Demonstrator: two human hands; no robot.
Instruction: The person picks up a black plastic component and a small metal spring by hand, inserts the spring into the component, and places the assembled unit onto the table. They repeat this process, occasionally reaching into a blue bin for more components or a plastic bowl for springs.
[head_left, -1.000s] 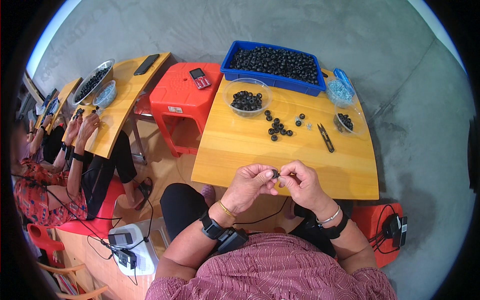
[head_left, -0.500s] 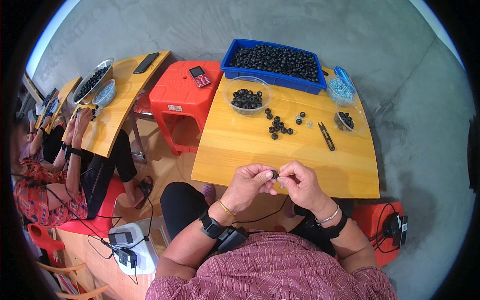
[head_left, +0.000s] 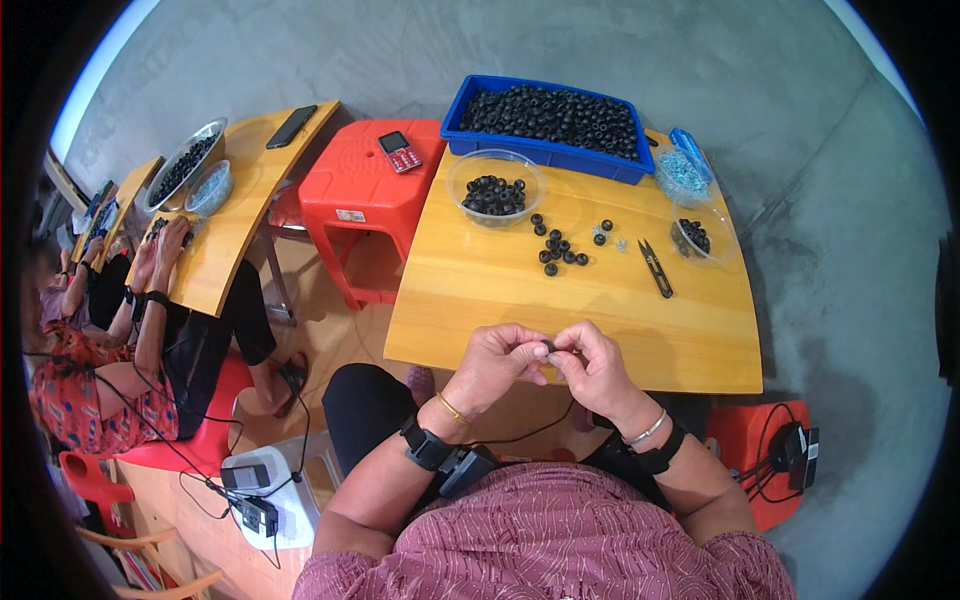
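Note:
At the table's near edge, my left hand (head_left: 492, 368) pinches a small round black piece (head_left: 549, 345) between thumb and fingers. My right hand (head_left: 598, 372) closes on the same piece from the other side, thumb and fingertips meeting my left thumb. The fingers cover most of it. Farther up the yellow table (head_left: 480, 310) lie several loose black pieces (head_left: 555, 243) with holes, beside a few tiny pale clear bits (head_left: 622, 245). Black-bladed thread snips (head_left: 655, 268) lie to the right of these. A clear round bowl (head_left: 470, 207) of black pieces stands at the left.
A blue tray (head_left: 560, 153) heaped with black pieces fills the far side. At the right are a tub of pale-blue bits (head_left: 683, 177) and a small clear bowl (head_left: 718, 250). A red stool (head_left: 345, 180) bears a phone (head_left: 400, 152). A co-worker (head_left: 110, 390) sits at the left table.
My right fingers have closed in nearer to my left thumb around the black piece. My left hand stays almost in place. The things on the table have not been moved.

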